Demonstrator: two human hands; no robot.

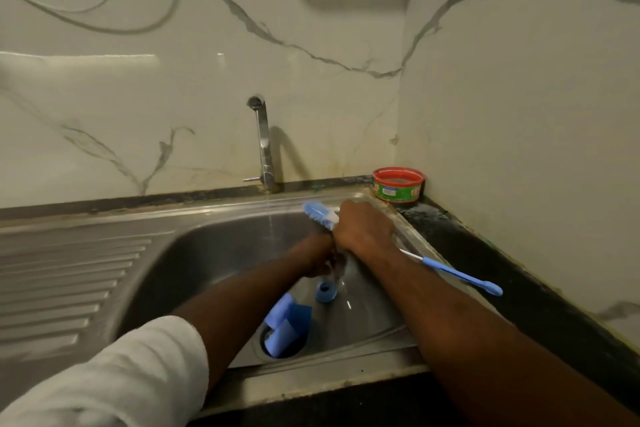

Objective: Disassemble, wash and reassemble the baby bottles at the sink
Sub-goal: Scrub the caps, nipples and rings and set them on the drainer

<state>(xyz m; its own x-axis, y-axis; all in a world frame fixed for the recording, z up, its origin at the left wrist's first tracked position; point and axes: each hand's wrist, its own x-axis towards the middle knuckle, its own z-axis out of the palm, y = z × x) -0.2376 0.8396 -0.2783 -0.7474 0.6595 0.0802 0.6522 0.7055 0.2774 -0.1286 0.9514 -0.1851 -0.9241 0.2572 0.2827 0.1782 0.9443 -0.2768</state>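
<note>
My right hand (363,229) is curled over a blue-and-white bottle brush (317,213) just behind its bristle head, at the basin's back right corner. The brush's blue handle (464,276) sticks out past my forearm over the sink rim. Just below, my left hand (317,255) grips a clear, wet bottle piece (341,269), too blurred to name. A blue screw ring (325,292) stands on the basin floor under the hands. Blue cap pieces (287,322) lie over the drain.
The tap (264,142) runs a thin stream (272,229) into the steel sink (207,253), left of my hands. A ribbed drainboard (69,288) lies to the left. A red-lidded green tub (399,184) sits in the wet back right corner of the dark counter.
</note>
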